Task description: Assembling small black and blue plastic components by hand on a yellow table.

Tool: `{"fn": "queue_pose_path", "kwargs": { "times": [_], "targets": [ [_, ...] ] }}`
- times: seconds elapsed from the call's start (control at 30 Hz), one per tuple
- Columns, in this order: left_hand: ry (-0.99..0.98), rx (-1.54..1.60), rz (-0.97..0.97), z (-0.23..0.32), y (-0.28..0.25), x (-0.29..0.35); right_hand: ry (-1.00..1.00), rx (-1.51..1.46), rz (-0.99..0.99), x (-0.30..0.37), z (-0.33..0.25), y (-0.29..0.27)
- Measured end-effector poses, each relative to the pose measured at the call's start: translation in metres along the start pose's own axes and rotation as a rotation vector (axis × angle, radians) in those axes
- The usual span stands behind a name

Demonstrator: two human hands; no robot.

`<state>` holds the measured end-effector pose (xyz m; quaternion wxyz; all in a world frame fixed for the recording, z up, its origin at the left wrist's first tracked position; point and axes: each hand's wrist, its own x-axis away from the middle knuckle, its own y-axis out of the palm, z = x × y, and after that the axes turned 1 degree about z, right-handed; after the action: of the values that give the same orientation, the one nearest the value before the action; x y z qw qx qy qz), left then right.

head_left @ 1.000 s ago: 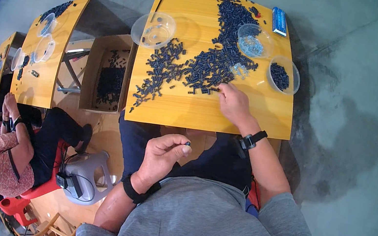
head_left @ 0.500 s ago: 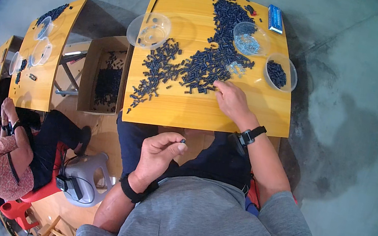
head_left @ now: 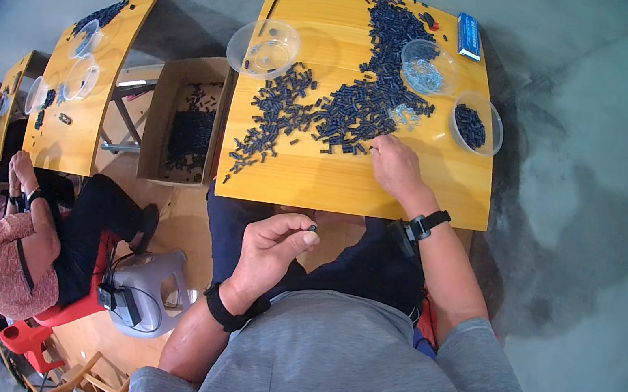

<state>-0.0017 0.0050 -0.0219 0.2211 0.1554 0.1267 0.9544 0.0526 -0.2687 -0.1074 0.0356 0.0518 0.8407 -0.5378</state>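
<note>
My left hand (head_left: 272, 251) is raised in front of my lap, short of the table's near edge. Its thumb and forefinger pinch a small dark piece (head_left: 312, 229). Over the table, my right hand (head_left: 400, 170) has its fingers closed at the near right fringe of a large spread of small black cylindrical pieces (head_left: 351, 116). A dark bit shows at those fingertips, apparently one of the black pieces. Just beyond that hand lies a little heap of small clear or silvery parts (head_left: 404, 115).
On the yellow table (head_left: 445, 200) stand a clear tub with silvery parts (head_left: 423, 75), a tub of black pieces (head_left: 470, 128) and a nearly bare tub (head_left: 271, 50) overhanging the left edge. A blue box (head_left: 469, 37) lies far right. Left are a cardboard box (head_left: 157, 122) and a seated person (head_left: 17, 256).
The whole view has shifted slightly. My right hand has drawn a little to the right, away from the pile, and a dark bit now shows at its fingertips. The left hand keeps its pinch.
</note>
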Motion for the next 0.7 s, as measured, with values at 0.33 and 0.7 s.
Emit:
{"fn": "queue_pose_path", "kwargs": {
  "times": [0.33, 0.7],
  "targets": [
    [0.026, 0.011, -0.025, 0.000, -0.005, 0.001, -0.257, -0.129, 0.098, -0.003, -0.042, -0.001],
    [0.089, 0.008, 0.001, 0.006, -0.009, 0.004, -0.303, 0.104, -0.121, -0.021, -0.071, 0.022]
  ]
}}
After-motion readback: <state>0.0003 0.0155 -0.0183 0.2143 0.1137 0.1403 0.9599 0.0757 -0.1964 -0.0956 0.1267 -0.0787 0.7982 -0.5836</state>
